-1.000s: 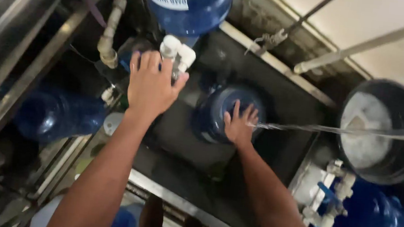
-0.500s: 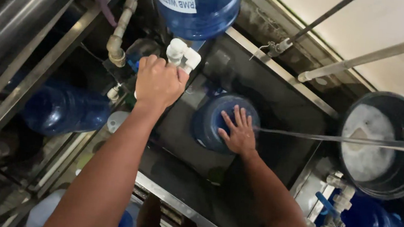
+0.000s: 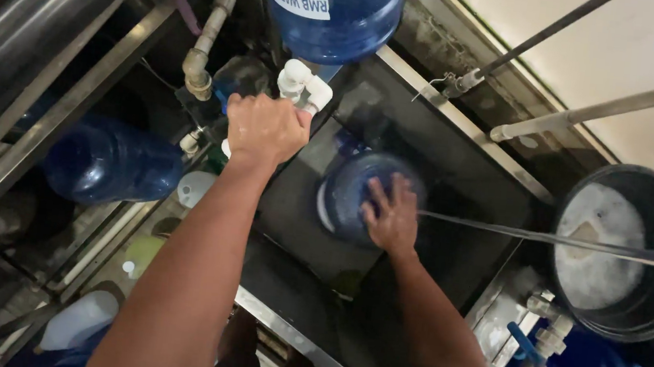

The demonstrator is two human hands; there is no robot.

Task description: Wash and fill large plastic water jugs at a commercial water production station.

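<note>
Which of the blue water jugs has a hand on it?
The blue jug in the black basin: the right hand rests flat on it. The labelled jug at top and the left one are untouched.

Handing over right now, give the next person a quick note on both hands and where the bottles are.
Left hand: closed on the white pipe valve, at the basin's back edge.
Right hand: flat, fingers spread, on the blue bottle standing in the black basin.
Another blue bottle hangs above the valve; one lies left.
Whether water runs: cannot tell.
</note>
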